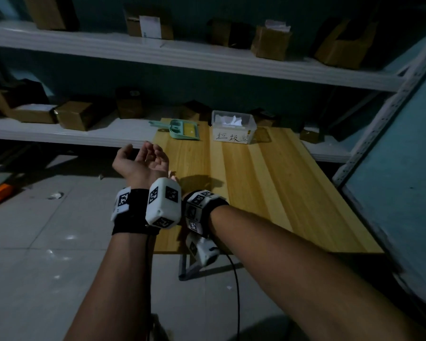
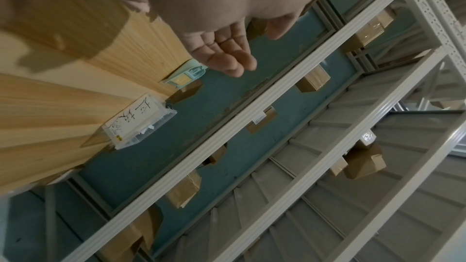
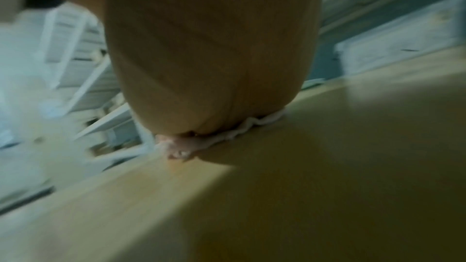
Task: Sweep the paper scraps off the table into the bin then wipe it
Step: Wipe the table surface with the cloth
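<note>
Nearest you are your two forearms, crossing low in the head view, each with a tagged wrist band. Start from the left: your left hand [image 1: 143, 158] hangs palm-up just off the table's left edge, fingers loosely curled and holding nothing; the left wrist view shows the same relaxed palm. Just to its right, your right hand [image 3: 211, 67] is mostly hidden behind the left wrist's white camera block in the head view. The right wrist view, though blurred, shows it pressing a pale crumpled cloth [image 3: 227, 136] down onto the table [image 1: 268, 193] close to the left edge. Whether the fingers are flat or curled round the cloth cannot be told.

The board looks free of scraps from here. The bin [image 1: 233, 127], a clear box with white paper inside, stands at the far edge, well ahead of both hands and to their right. The green dustpan [image 1: 182, 129] lies just left of it.

So this reads as the wiping stage. The unwiped wood stretches rightward and away from your right hand, with the table's long axis running away from you, so that hand is the one placed to carry the stroke.
</note>
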A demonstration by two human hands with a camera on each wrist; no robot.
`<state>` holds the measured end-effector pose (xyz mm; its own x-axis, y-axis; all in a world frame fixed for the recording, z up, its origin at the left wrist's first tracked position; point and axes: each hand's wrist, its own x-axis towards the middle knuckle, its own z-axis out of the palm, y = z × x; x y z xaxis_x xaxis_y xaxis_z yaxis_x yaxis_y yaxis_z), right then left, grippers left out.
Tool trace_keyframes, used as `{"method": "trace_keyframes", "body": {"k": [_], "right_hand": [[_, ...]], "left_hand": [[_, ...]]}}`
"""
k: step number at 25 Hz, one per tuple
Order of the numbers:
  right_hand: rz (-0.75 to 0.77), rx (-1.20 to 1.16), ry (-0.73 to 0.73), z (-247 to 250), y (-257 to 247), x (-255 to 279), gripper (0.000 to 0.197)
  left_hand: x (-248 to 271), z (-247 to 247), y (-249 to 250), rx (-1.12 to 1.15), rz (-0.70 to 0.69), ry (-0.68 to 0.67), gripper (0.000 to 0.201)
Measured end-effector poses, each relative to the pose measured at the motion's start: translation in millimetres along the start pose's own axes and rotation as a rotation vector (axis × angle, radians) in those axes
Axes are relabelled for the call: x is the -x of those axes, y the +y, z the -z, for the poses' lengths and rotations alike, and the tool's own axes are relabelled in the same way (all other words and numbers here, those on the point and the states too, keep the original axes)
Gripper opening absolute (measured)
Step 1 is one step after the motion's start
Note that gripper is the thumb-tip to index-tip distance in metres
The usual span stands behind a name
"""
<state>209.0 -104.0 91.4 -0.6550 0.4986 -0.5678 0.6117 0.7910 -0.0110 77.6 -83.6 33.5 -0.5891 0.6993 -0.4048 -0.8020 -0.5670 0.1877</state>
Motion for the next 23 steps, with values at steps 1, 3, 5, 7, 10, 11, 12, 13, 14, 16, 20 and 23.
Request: {"method": "trace_keyframes", "body": {"k": [1, 3, 5, 7, 10, 11, 12, 13, 14, 16, 20, 23], "right_hand": [[-0.051, -0.042, 0.007, 2, -1, 10, 0.056], [-0.094, -0.105, 0.163, -21, 39, -43, 0.052], [-0.081, -0.114, 0.305, -40, 74, -70, 0.067], [-0.197, -0.142, 0.376, -60, 130, -88, 0.075], [-0.397, -0.271, 0.344, -85, 220, -76, 0.071], [-0.517, -0.290, 0.374, -93, 245, -62, 0.073], [-0.635, -0.305, 0.389, -105, 268, -55, 0.076], [-0.699, -0.335, 0.395, -111, 284, -40, 0.081], [-0.754, -0.331, 0.383, -119, 293, -29, 0.086], [-0.819, -0.406, 0.357, -131, 303, -14, 0.086], [-0.797, -0.437, 0.302, -124, 279, -4, 0.075], [-0.693, -0.422, 0.272, -120, 259, -16, 0.071]], "left_hand": [[-1, 0, -1, -0.012, 0.008, 0.000, 0.026], [0, 1, -2, -0.019, 0.022, 0.004, 0.026], [0, 4, -3, -0.018, 0.026, 0.005, 0.026], [2, 6, -6, -0.019, 0.026, 0.013, 0.028], [10, 8, -9, -0.028, 0.020, 0.031, 0.027], [12, 8, -9, -0.031, 0.017, 0.037, 0.027], [13, 8, -8, -0.031, 0.014, 0.041, 0.028], [13, 8, -8, -0.029, 0.014, 0.044, 0.028], [12, 9, -7, -0.027, 0.014, 0.049, 0.028], [10, 10, -7, -0.034, 0.024, 0.059, 0.027], [7, 11, -5, -0.044, 0.051, 0.058, 0.026], [5, 13, -5, -0.039, 0.050, 0.073, 0.025]]}}
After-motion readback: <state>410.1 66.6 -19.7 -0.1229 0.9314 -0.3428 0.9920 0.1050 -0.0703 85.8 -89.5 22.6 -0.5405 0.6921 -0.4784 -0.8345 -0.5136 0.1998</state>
